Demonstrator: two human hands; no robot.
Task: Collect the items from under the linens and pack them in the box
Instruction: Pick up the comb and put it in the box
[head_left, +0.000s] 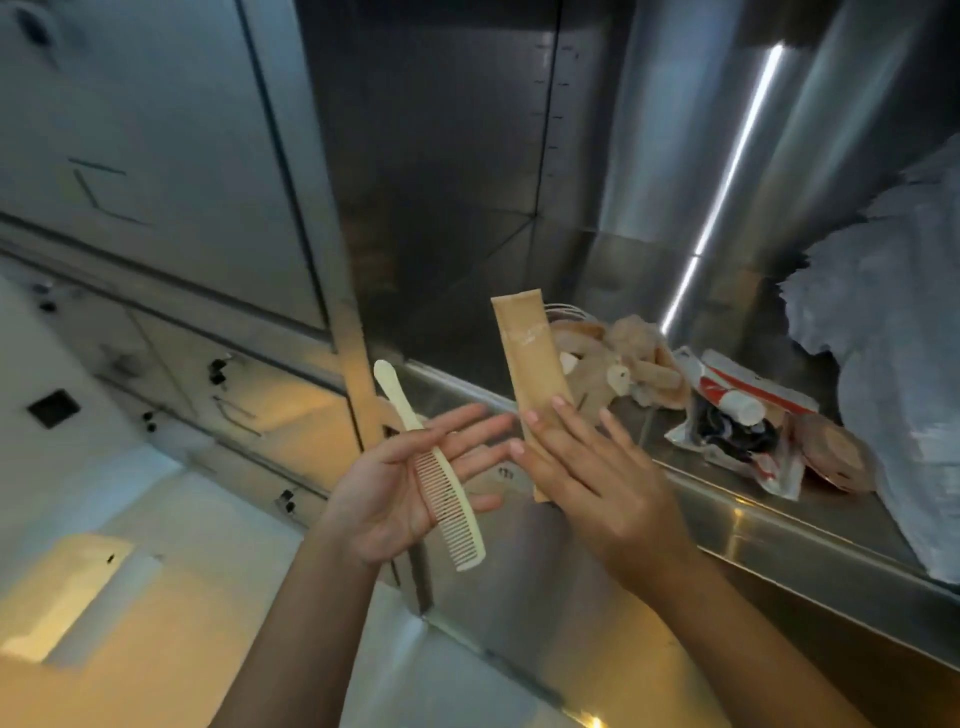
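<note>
Steel walls surround a shiny metal counter (727, 512), where small packets (748, 421) lie beside a pile of white linens (893, 364). Left hand (400, 488) is open wide, palm up, and a cream comb (441, 478) rests across its fingers (467, 423). Right hand (587, 467) presses a tan paper sleeve (530, 364) with almost straight fingers (563, 410).

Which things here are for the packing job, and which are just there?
For the job:
- cream comb lying on the open left hand
- tan sachet held by the right hand
- small packets on the steel shelf
- white linens

Just there:
- metal cabinet doors
- dark floor drain
</note>
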